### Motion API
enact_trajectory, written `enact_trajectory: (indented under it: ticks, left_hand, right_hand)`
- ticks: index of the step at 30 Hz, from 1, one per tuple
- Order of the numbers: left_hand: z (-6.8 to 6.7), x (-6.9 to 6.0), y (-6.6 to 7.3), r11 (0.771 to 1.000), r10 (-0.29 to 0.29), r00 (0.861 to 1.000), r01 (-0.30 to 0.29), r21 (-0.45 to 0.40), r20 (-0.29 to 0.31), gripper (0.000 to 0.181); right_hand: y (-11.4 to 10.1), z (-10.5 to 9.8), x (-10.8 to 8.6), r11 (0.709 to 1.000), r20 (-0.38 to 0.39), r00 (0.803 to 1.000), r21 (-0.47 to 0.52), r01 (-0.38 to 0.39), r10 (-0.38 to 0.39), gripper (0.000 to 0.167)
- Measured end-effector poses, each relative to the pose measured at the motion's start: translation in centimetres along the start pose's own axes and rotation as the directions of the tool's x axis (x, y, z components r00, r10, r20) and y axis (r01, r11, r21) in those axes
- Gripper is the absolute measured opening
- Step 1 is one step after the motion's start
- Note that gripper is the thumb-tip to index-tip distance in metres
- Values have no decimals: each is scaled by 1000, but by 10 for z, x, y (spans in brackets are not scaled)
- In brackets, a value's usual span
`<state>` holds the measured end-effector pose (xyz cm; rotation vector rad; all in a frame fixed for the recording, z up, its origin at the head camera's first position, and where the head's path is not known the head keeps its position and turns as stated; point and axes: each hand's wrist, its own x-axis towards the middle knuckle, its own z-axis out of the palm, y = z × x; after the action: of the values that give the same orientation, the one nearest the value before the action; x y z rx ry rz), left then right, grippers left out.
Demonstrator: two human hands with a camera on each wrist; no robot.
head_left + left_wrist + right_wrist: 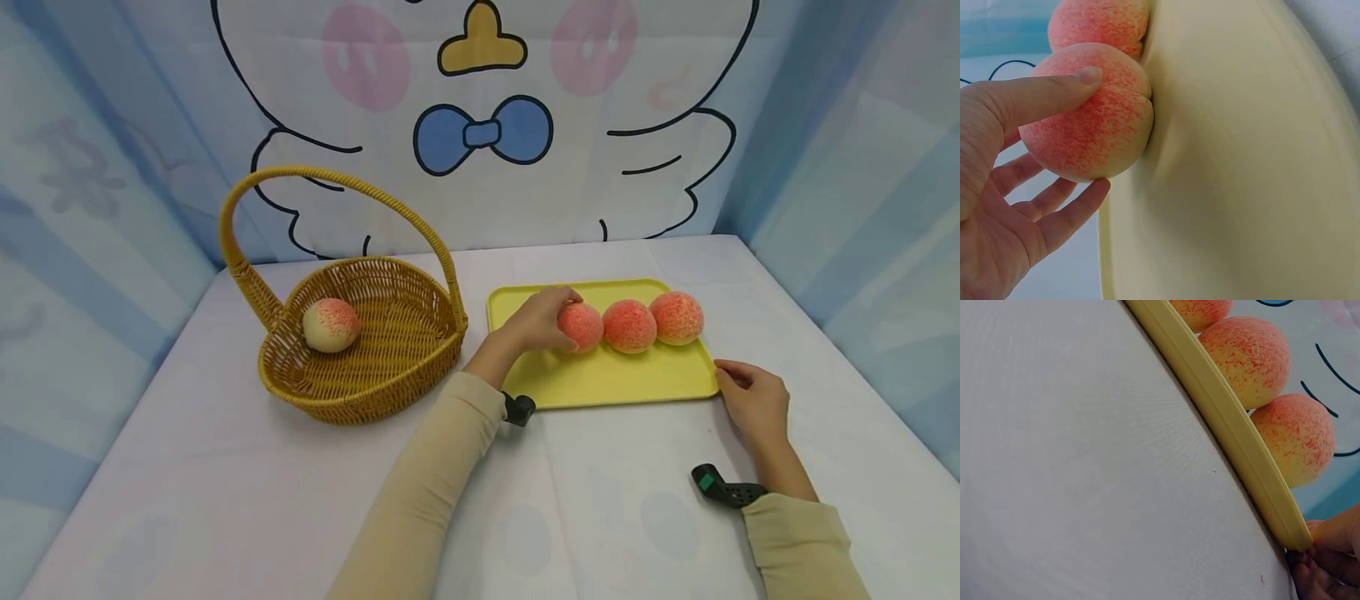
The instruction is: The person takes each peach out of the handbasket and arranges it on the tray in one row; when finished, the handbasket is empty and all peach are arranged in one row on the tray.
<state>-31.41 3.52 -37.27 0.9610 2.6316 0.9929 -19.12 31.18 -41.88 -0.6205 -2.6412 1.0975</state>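
My left hand (542,321) holds the leftmost peach (581,327) on the yellow tray (600,383). In the left wrist view the thumb lies across that peach (1088,137), with curled fingers on its other side. Beside it on the tray sit a middle peach (630,327) and a right-hand peach (678,318), in a row. At the tray's right front corner, my right hand (756,404) pinches the rim; the right wrist view shows the thumb and fingers at the tray (1235,428) end. Another peach (332,325) lies in the wicker basket (375,406).
The basket stands left of the tray, its tall arched handle (341,177) rising above it. A white cloth (247,500) covers the table. Behind hangs a curtain with a cartoon print (483,133), and patterned curtains close in both sides.
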Motion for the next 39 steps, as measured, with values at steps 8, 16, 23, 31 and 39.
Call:
enact_trajectory:
  ticks: [8, 16, 23, 31, 39]
  left_hand:
    - [6, -5, 1, 998, -56, 998, 57, 30, -26, 72]
    - [-8, -29, 10, 996, -92, 989, 92, -5, -116, 88]
    - [-30, -59, 15, 1000, 2, 990, -2, 0, -139, 80]
    - [-57, -92, 20, 993, 114, 982, -114, 9, -149, 74]
    - [-79, -116, 23, 988, 142, 978, -150, -37, -154, 72]
  right_hand:
    - [0, 0, 1, 1000, -1, 1000, -3, 11, -11, 36]
    - [-3, 0, -2, 1000, 7, 1000, 1, 9, -9, 36]
    - [0, 1, 2, 1000, 5, 1000, -4, -2, 2, 37]
    - [-3, 5, 0, 1000, 14, 1000, -10, 4, -4, 37]
    - [-2, 1, -1, 1000, 27, 999, -23, -18, 19, 38]
